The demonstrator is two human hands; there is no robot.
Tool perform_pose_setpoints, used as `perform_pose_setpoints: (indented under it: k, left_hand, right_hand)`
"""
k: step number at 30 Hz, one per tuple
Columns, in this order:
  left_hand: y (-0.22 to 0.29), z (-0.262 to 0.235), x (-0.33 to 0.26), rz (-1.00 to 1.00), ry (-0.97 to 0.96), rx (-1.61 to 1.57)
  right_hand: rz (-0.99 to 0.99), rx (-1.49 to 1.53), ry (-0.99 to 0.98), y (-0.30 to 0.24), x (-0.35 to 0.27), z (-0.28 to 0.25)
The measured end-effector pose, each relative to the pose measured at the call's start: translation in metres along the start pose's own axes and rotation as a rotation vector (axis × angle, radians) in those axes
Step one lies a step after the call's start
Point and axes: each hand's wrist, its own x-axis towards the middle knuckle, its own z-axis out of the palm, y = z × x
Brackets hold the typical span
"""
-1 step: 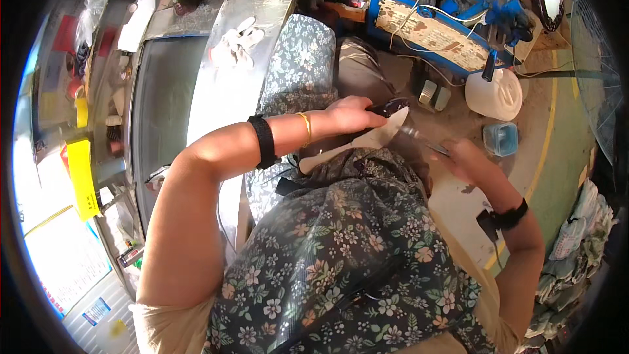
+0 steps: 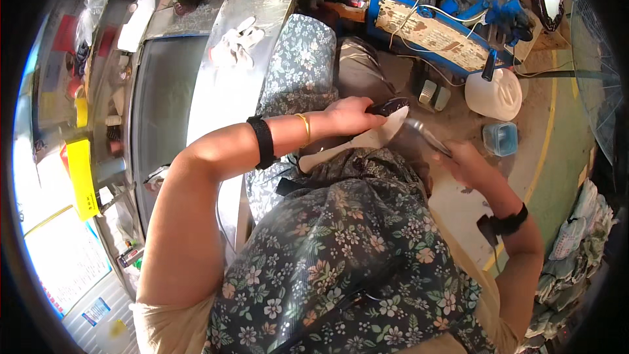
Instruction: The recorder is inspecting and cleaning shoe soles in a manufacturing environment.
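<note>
- The person's left hand (image 2: pixel 350 115) is curling shut around a dark rounded handle-like object (image 2: pixel 388 105), fingers wrapped over its top; what this object is cannot be told.
- A pale, flat, leaf-shaped piece (image 2: pixel 380 136) is lying just under that hand, touching the dark object and reaching back toward the person's flowered apron (image 2: pixel 341 255).
- The right hand (image 2: pixel 466 162) is gripping the lower end of a thin grey metal blade-like tool (image 2: pixel 426 135), fingers closed on it; the tool's tip is pointing up toward the pale piece and seems to be meeting it.
- The two hands are working near each other over the lap, but are not touching.
- A black band (image 2: pixel 263 142) and a gold bangle (image 2: pixel 304 128) are sitting on the left forearm; a black band (image 2: pixel 510 223) is circling the right wrist.
- On the dirt floor (image 2: pixel 458 203), a white plastic jug (image 2: pixel 493 94) and a small clear blue-tinted container (image 2: pixel 500 138) are standing just beyond the right hand.
- A pair of white work gloves (image 2: pixel 234 44) is lying on the far end of the shiny metal counter (image 2: pixel 216 105), well apart from both hands.
</note>
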Motion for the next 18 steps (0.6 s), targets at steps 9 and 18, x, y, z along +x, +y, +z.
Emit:
perform_pose_setpoints:
  k: [9,18]
  left_hand:
    - [-0.013,-0.008,-0.008,0.170,-0.007,0.177]
    - [-0.014,-0.053,-0.047,0.051,-0.159,-0.270]
  right_hand:
    - [0.191,0.528,0.204,-0.041,0.045,0.028]
    - [0.083,0.656,0.247,-0.069,0.072,0.006]
